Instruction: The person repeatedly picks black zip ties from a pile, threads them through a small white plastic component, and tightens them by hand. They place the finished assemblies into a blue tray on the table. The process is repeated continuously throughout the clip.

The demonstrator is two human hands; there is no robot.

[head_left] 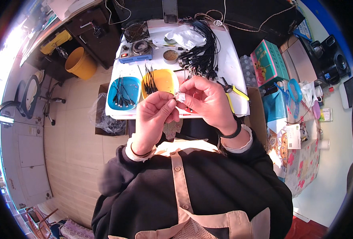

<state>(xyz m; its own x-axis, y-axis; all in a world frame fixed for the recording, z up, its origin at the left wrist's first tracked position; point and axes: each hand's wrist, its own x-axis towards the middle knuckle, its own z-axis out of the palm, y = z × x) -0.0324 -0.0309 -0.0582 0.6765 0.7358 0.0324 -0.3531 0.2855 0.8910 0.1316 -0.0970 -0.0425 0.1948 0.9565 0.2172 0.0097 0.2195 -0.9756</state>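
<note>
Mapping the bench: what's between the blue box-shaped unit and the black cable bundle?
Head view: mainly a round grey tin and, farther back, a crumpled white plastic bag.

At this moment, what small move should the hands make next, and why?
Probably a slight adjustment of the small white piece by the right hand, with the left hand as a steady support: the fingertips of both hands meet closely around it. What it joins to is too small to tell.
</note>
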